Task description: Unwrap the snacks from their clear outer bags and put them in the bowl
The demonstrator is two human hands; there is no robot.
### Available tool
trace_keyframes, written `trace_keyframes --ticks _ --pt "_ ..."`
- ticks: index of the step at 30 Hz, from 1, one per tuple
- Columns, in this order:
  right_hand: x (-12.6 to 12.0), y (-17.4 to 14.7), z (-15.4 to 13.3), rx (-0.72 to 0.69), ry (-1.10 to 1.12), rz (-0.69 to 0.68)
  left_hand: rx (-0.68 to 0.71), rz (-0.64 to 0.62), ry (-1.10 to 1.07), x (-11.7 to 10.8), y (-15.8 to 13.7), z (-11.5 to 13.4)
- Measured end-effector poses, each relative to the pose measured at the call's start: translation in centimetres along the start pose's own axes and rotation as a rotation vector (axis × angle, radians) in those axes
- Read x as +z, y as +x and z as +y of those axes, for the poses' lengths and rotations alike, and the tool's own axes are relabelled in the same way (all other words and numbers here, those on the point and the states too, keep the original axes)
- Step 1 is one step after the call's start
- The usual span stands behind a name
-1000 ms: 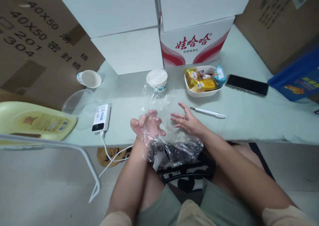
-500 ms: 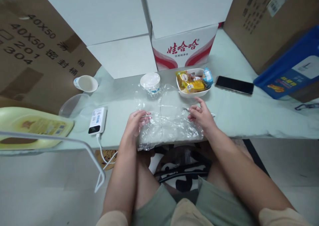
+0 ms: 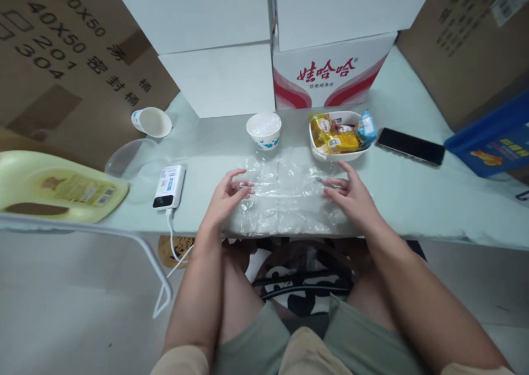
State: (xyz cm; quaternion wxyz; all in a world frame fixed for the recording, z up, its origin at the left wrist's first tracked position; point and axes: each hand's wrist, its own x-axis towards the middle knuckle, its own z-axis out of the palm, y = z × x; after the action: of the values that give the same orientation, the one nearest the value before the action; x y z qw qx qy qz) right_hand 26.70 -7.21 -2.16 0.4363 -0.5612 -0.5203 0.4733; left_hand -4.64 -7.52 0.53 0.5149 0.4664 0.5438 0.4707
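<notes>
A thin clear plastic sheet (image 3: pixel 281 212) lies crinkled along the table's front edge, between my two hands. At its left side, the fingers of my left hand (image 3: pixel 225 199) are curled, with thumb and fingertips closed on the film. My right hand (image 3: pixel 354 197) is at the other side, index finger raised, the other fingers and thumb closed on a small thin grey tool (image 3: pixel 320 181). Only its tip shows clearly, so its kind cannot be told. Just beyond the sheet stand a paper cup (image 3: pixel 266 142) with clear plastic inside and a white bowl (image 3: pixel 339 156) of wrapped snacks.
To the left are a power bank (image 3: pixel 168 185) with a cable, a yellow jug (image 3: pixel 61 190), a clear round lid (image 3: pixel 132 157) and a tipped paper cup (image 3: pixel 157 123). A phone (image 3: pixel 411 145) lies right of the bowl. Boxes (image 3: pixel 330 80) line the back.
The view has shifted, so the tabletop things appear farther right. The plastic sheet lies flatter, with less bunching at the front left. My right hand has turned slightly, its grip largely the same.
</notes>
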Motion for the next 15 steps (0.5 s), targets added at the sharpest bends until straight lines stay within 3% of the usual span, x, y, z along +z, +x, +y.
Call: trace_keyframes --ticks 2,6,12,15 --pt "0.1 -0.1 -0.1 -0.049 -0.092 0.005 0.025 -0.039 0.132 -0.3 0.1 -0.3" --pt "-0.3 0.0 -0.5 -0.153 -0.326 0.107 0.154 0.027 0.415 -0.9 0.3 -0.9" --pt "-0.5 0.0 0.2 -0.367 -0.578 0.022 0.145 0.020 0.421 -1.1 0.1 -0.6" --pt "-0.5 -0.3 -0.3 -0.415 -0.644 0.140 0.208 0.138 0.441 -1.2 -0.2 0.0"
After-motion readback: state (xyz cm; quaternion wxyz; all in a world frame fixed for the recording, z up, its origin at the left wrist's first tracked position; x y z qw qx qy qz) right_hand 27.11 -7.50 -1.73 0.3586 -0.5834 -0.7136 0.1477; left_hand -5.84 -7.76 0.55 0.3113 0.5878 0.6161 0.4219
